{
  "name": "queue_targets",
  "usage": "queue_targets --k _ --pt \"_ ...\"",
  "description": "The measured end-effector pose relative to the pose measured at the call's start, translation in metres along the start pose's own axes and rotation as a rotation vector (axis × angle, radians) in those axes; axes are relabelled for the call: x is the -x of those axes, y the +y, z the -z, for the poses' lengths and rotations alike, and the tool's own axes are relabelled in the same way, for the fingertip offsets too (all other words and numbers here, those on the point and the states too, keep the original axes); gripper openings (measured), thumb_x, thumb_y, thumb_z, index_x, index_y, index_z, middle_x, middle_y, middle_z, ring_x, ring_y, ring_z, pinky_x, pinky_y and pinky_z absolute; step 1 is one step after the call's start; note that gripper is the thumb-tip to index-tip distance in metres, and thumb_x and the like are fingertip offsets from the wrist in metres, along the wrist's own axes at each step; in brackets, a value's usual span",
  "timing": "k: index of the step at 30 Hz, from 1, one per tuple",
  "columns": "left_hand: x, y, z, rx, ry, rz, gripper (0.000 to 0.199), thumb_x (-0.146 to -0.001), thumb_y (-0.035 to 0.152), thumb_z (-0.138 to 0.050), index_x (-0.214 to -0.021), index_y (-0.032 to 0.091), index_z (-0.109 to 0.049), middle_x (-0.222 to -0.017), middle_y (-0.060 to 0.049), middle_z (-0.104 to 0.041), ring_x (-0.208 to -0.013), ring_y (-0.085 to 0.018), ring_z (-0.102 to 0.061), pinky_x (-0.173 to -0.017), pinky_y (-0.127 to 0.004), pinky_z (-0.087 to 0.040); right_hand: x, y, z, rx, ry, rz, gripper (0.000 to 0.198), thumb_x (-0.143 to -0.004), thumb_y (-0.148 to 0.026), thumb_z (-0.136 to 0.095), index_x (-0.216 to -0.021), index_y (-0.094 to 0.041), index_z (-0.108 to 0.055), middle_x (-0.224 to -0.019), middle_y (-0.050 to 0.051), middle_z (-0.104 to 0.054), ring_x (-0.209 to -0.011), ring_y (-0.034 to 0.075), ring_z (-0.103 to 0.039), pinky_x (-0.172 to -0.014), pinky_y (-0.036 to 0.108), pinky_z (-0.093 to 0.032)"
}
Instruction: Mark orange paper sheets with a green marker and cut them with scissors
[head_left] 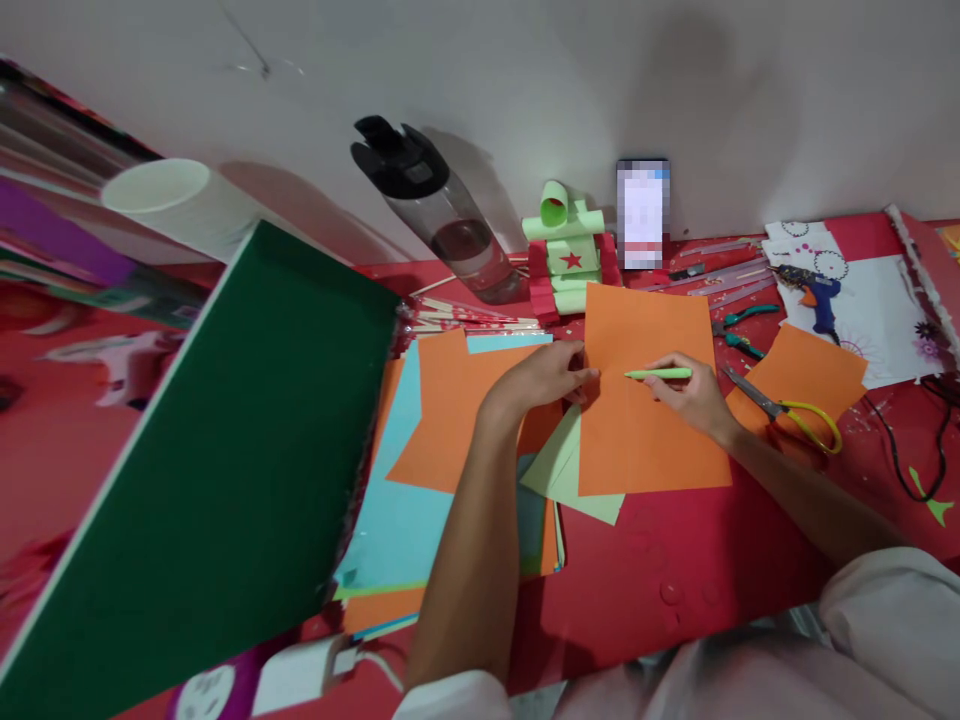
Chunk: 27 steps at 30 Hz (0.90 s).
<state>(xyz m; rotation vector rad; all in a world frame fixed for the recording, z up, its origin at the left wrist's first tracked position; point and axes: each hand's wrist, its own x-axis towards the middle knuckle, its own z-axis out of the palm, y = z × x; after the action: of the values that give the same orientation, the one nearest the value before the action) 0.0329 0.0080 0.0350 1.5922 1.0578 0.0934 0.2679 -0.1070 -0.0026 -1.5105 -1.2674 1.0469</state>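
Note:
A sheet of orange paper (652,440) lies in front of me on the red table. My right hand (691,395) grips a light green pen (670,374), its tip pointing left at the middle of the sheet; whether it touches is hard to tell. My left hand (551,375) has its fingers curled at the sheet's left edge, thumb on the margin, steadying it. Pale green paper pieces (559,465) stick out from under the sheet. Beneath my left forearm is a stack of blue paper (405,530) and orange paper.
Behind the sheet stand a green paper tank model (574,260), a phone (643,215) and a water bottle (450,220). Scissors (780,408), pliers (746,320) and a glue gun (821,295) lie right. A dark green board (247,440) leans at left.

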Motion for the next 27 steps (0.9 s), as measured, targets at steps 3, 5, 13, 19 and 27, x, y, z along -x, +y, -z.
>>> queue_targets --k 3,5,13,19,27 --pt "0.0005 -0.0019 0.0012 -0.078 0.011 -0.038 0.022 -0.09 0.035 -0.067 -0.08 0.022 -0.052 -0.07 -0.003 -0.072 -0.067 -0.024 -0.077 -0.054 -0.029 -0.055 -0.0028 0.0049 0.0017 -0.012 0.019 -0.035 0.021 -0.089 -0.045 -0.075 -0.094 -0.026 -0.068 -0.089 0.003 -0.08 -0.075 0.02 -0.078 -0.071 0.032 -0.063" --pt "0.0003 -0.0031 0.0014 -0.112 0.017 -0.054 0.018 -0.09 0.035 -0.066 -0.082 0.022 -0.055 -0.072 -0.004 -0.073 -0.067 -0.024 -0.076 -0.054 -0.029 -0.054 -0.0039 0.0065 0.0019 -0.02 0.01 -0.055 0.024 -0.089 -0.047 -0.075 -0.093 -0.026 -0.065 -0.087 0.003 -0.08 -0.073 0.02 -0.078 -0.069 0.031 -0.062" --pt "-0.0007 -0.0024 0.002 -0.125 0.012 -0.059 0.016 -0.088 0.034 -0.066 -0.086 0.021 -0.058 -0.075 -0.006 -0.073 -0.068 -0.024 -0.075 -0.055 -0.03 -0.052 -0.0057 0.0102 0.0017 -0.017 0.002 -0.046 0.023 -0.089 -0.045 -0.075 -0.097 -0.026 -0.065 -0.093 0.003 -0.081 -0.077 0.02 -0.08 -0.073 0.032 -0.064" --pt "-0.0017 -0.0033 0.0022 -0.145 0.007 -0.063 0.016 -0.089 0.035 -0.065 -0.088 0.021 -0.058 -0.077 -0.006 -0.074 -0.069 -0.023 -0.075 -0.055 -0.028 -0.054 -0.0054 0.0097 0.0021 0.007 0.0 -0.032 0.022 -0.089 -0.045 -0.076 -0.098 -0.026 -0.066 -0.09 0.001 -0.08 -0.078 0.02 -0.08 -0.074 0.032 -0.065" --pt "-0.0017 -0.0041 0.0009 -0.143 0.027 -0.071 0.016 -0.089 0.035 -0.065 -0.088 0.021 -0.058 -0.075 -0.005 -0.072 -0.067 -0.023 -0.075 -0.053 -0.028 -0.054 -0.0044 0.0061 0.003 0.009 -0.009 -0.034 0.021 -0.089 -0.044 -0.074 -0.095 -0.026 -0.065 -0.088 0.002 -0.08 -0.076 0.02 -0.079 -0.072 0.032 -0.064"
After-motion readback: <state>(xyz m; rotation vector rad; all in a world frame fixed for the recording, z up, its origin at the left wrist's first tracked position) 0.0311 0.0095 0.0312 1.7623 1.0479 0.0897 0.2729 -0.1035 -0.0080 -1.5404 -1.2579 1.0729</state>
